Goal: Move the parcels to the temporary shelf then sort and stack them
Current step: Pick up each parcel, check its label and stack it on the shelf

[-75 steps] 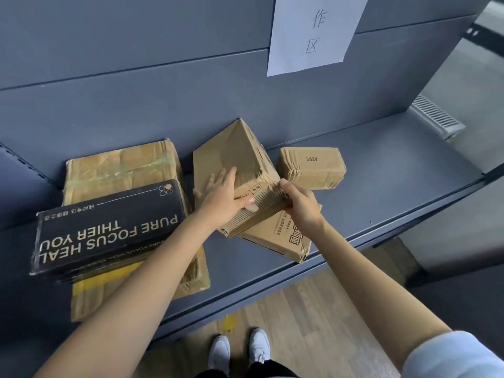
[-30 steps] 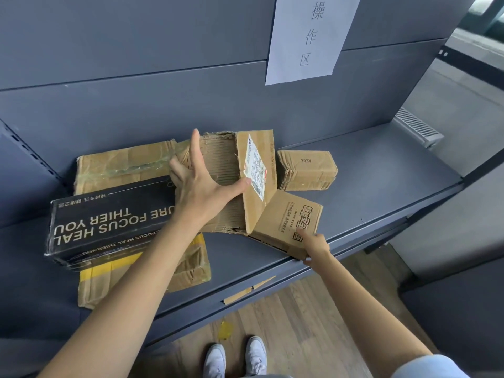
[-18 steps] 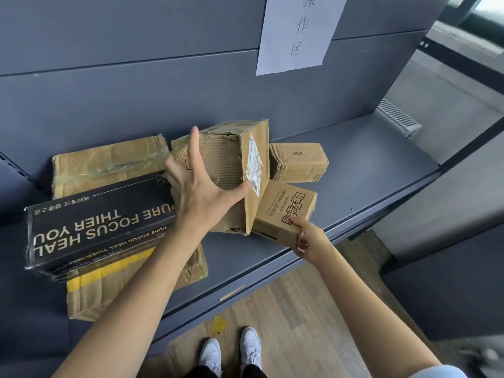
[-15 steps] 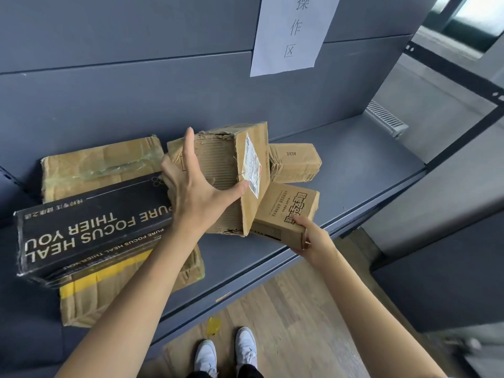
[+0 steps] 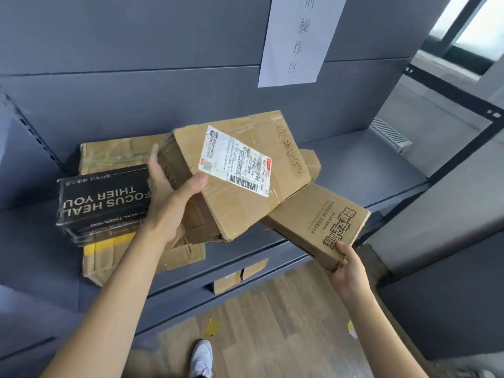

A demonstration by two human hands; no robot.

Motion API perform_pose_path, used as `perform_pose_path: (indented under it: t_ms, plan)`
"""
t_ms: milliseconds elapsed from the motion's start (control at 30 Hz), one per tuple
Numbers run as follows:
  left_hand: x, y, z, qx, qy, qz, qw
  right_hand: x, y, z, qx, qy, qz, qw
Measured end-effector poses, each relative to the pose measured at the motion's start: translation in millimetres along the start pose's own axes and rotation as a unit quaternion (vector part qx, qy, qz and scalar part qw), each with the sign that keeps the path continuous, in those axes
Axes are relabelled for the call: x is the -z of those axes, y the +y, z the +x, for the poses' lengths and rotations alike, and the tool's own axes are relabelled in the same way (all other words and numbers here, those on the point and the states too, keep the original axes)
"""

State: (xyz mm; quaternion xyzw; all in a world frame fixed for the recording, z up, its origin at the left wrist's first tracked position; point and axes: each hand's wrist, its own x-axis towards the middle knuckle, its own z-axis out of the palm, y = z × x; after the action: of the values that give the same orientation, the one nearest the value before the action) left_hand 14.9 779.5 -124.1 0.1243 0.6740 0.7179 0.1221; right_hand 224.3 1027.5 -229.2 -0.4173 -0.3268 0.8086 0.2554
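My left hand (image 5: 170, 196) grips a worn cardboard parcel (image 5: 245, 203) with a white shipping label, tilted and lifted above the grey shelf (image 5: 368, 170). My right hand (image 5: 347, 271) holds a smaller printed brown box (image 5: 319, 219) by its near corner, out over the shelf's front edge. A small brown parcel (image 5: 311, 162) sits behind them, mostly hidden. To the left, a black box (image 5: 101, 200) with white lettering lies on top of a large flat cardboard parcel (image 5: 114, 156) with yellow tape.
A white paper sign (image 5: 297, 36) hangs on the shelf's back panel. The right part of the shelf is bare. More brown boxes (image 5: 237, 276) show on a lower level. Below is wooden floor with my shoe (image 5: 201, 358); a dark frame post (image 5: 461, 148) stands at right.
My left hand has lifted and tilted the labelled parcel so its label faces up. My right hand has pulled the printed box toward me, off the shelf edge.
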Motion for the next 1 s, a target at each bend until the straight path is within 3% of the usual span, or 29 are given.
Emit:
perform_pose_path:
  t_ms: [200, 467, 633, 1000]
  plan:
    - [28, -2, -105, -0.016, 0.089, -0.072, 0.993, 34, 1, -19, 0.009, -0.110, -0.049, 0.993]
    - [79, 4, -234, -0.039, 0.175, -0.034, 0.983, 42, 15, -48, -0.043, -0.207, -0.083, 0.974]
    - [110, 6, -295, -0.055, 0.258, -0.047, 0.963, 20, 42, -79, -0.061, -0.292, -0.101, 0.949]
    - [198, -5, -440, -0.040, 0.385, -0.021, 0.922, -12, 113, -172, -0.014, -0.417, -0.261, 0.870]
